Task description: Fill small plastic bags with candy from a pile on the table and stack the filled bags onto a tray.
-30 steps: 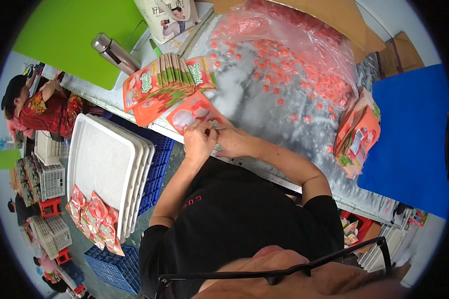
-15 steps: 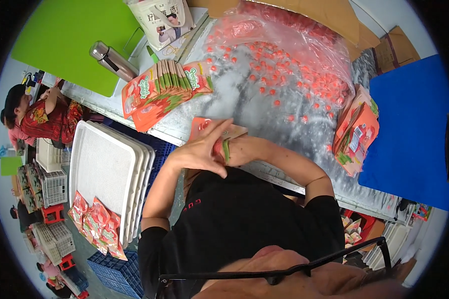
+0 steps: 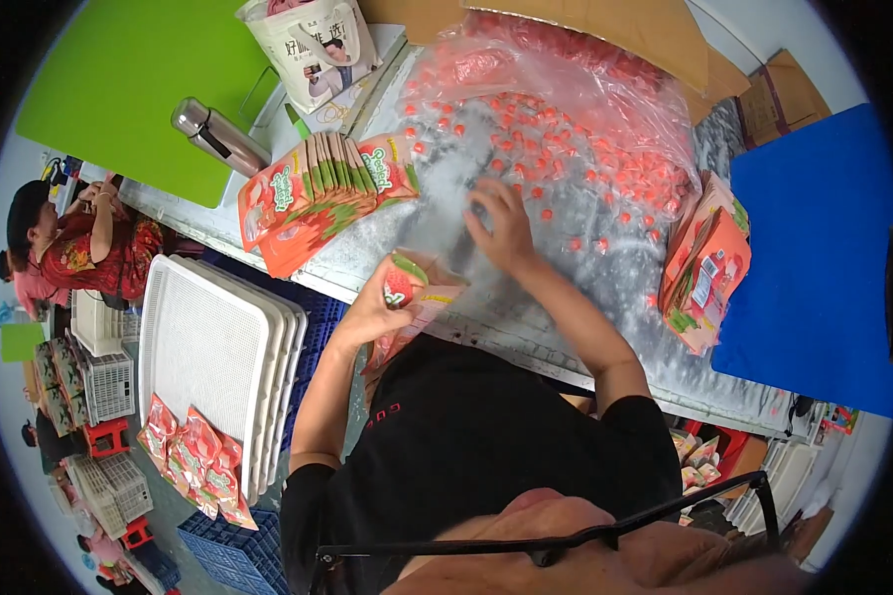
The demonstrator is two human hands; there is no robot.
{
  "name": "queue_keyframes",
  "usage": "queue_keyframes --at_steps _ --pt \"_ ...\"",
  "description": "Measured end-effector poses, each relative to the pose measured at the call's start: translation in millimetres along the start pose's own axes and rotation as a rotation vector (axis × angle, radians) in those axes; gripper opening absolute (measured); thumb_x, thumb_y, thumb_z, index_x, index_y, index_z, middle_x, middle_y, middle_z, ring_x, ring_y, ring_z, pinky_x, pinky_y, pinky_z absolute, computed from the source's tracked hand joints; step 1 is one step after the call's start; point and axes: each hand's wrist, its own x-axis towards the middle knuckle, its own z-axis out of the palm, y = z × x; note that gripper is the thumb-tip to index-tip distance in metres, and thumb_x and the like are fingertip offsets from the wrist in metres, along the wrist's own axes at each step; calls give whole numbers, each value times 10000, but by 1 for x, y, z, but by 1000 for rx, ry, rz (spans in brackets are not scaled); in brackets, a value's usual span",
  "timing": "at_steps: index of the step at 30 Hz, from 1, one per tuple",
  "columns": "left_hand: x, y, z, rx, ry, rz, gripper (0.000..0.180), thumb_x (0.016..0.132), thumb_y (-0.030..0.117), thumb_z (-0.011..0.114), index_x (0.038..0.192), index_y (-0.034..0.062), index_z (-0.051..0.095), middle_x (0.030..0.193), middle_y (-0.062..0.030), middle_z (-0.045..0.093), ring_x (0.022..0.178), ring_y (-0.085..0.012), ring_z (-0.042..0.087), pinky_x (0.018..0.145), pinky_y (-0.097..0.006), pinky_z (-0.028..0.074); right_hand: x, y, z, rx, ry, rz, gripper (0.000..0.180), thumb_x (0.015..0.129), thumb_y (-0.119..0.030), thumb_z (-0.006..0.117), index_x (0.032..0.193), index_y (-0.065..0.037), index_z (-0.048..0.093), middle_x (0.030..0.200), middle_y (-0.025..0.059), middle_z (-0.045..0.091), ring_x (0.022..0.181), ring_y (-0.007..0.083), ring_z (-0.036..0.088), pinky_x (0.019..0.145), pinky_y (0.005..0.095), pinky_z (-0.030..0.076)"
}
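Observation:
In my left hand (image 3: 370,315) is a red candy pouch (image 3: 404,282) with green trim, gripped near the table's front edge. Its fingers are closed around the pouch. My right hand (image 3: 506,226) reaches over the metal table (image 3: 437,220), its thumb and fingers apart, and I see nothing held in it. Just beyond it lie many small red wrapped candies (image 3: 547,214), spilling from a large clear plastic bag (image 3: 635,109). A fanned stack of flat pouches (image 3: 313,188) lies to the left of my hands. Another pile of pouches (image 3: 706,260) sits at the right.
A steel flask (image 3: 223,137) and a white tote bag (image 3: 313,50) stand at the far left. Stacked white trays (image 3: 208,337) are beside me, with plump pouches (image 3: 193,451) on them. A blue panel (image 3: 809,258) bounds the right, a green panel (image 3: 139,89) the left.
My right hand has left the pouch at my left hand and moved forward and right, toward the loose candies. The pouch stays in my left hand, now standing more upright.

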Motion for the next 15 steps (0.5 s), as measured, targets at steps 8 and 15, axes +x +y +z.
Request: queue_keyframes --at_steps 8,15 --pt "-15 -6 6 -39 166 60 426 727 -110 660 1081 85 525 892 27 520 823 -51 490 752 -211 416 55 95 34 -718 -109 182 562 865 -505 645 1319 -179 594 1440 154 461 1332 472 347 1103 622 244" --pt "-25 -18 -2 -51 225 22 440 727 -83 670 1110 81 527 927 23 531 862 -64 504 799 -224 426 2 69 21 -459 -376 103 559 941 -516 519 1414 -218 510 1487 102 439 1387 350 343 1136 540 237"
